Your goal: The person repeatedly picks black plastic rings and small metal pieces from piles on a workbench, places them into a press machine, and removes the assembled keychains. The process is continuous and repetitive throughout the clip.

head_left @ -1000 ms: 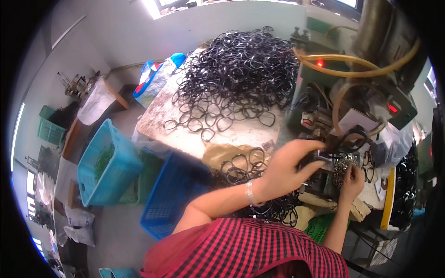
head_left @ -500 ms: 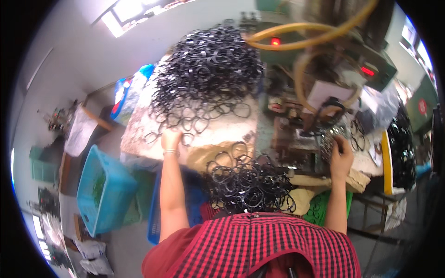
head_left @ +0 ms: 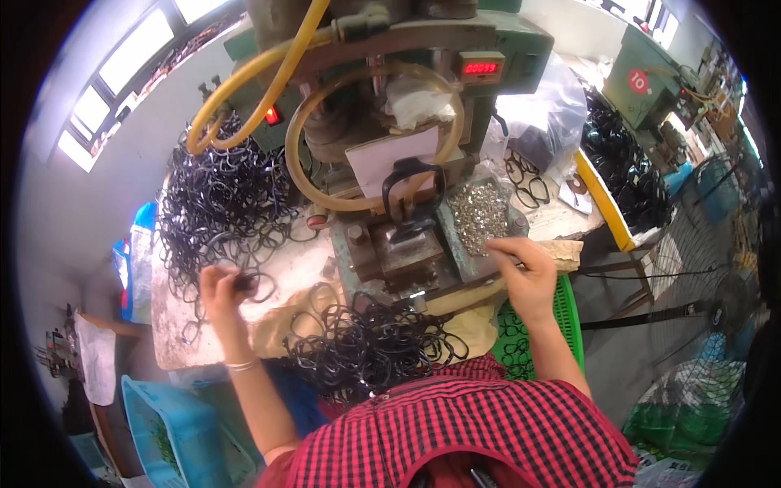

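Note:
My left hand [head_left: 221, 302] is raised over the left part of the table, its fingers curled on a thin black ring [head_left: 267, 298]. Beyond it lies a large heap of black rings [head_left: 224, 183], apparently bands or straps. My right hand [head_left: 525, 276] pinches at the near edge of a pile of small shiny metal pieces [head_left: 478, 213]; anything between its fingertips is too small to make out. Between my hands stands a press [head_left: 407, 256] with a flat metal block and a black handle-shaped part [head_left: 413, 175] above it. Another tangle of black rings [head_left: 366, 342] lies close to my body.
A yellow hose [head_left: 305, 49] loops in front of the press. Blue [head_left: 175, 423] and green [head_left: 565, 317] plastic baskets stand below the table's near side. At right are a clear plastic bag [head_left: 545, 114], a yellow-edged box [head_left: 606, 203] of black parts and a fan [head_left: 716, 317].
My view has swung right, bringing the press to the middle. My left hand has lifted a black ring from the table. My right hand stays by the metal pieces, fingertips pinched.

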`<state>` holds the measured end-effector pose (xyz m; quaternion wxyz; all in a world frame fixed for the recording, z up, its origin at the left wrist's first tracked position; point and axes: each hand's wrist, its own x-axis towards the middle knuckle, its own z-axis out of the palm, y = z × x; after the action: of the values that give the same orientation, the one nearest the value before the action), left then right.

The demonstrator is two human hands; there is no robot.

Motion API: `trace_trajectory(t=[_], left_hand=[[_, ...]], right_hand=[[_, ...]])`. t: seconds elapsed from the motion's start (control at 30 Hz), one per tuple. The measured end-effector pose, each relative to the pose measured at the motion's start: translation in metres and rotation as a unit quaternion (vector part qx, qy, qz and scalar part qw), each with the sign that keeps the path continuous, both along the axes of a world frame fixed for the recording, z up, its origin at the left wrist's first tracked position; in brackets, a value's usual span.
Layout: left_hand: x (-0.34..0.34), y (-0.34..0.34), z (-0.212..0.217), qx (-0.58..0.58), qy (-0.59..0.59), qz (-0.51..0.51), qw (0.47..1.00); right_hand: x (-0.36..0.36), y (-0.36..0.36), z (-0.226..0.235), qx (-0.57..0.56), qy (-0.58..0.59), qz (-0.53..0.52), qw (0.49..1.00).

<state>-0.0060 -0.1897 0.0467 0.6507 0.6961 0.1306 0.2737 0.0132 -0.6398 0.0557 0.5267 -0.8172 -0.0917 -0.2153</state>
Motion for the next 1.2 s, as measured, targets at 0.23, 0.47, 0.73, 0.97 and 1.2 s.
trace_trajectory(t=[0.23,0.47,0.73,0.97,1.2], left_hand=[[0.041,-0.056,-0.017,-0.085,0.081,-0.099,0.988],[0.036,-0.071,0.006,-0.073,-0.033,-0.094,0.992],[-0.018,-0.134,0.105,0.006,-0.292,-0.051,0.955],[0.006,-0.195,0.095,0.137,-0.138,-0.226,0.955],[0.032,-0.206,0.090,0.173,-0.094,-0.248,0.948]], right_hand=[[0.057,0.074,0.004,0.172,0.024,0.096,0.980],[0.051,0.085,0.000,0.276,0.071,0.128,0.950],[0.039,0.103,0.030,0.408,0.159,0.170,0.883],[0.053,0.043,0.006,-0.114,-0.024,0.011,0.993],[0.070,-0.007,-0.073,-0.237,-0.065,-0.104,0.964]])
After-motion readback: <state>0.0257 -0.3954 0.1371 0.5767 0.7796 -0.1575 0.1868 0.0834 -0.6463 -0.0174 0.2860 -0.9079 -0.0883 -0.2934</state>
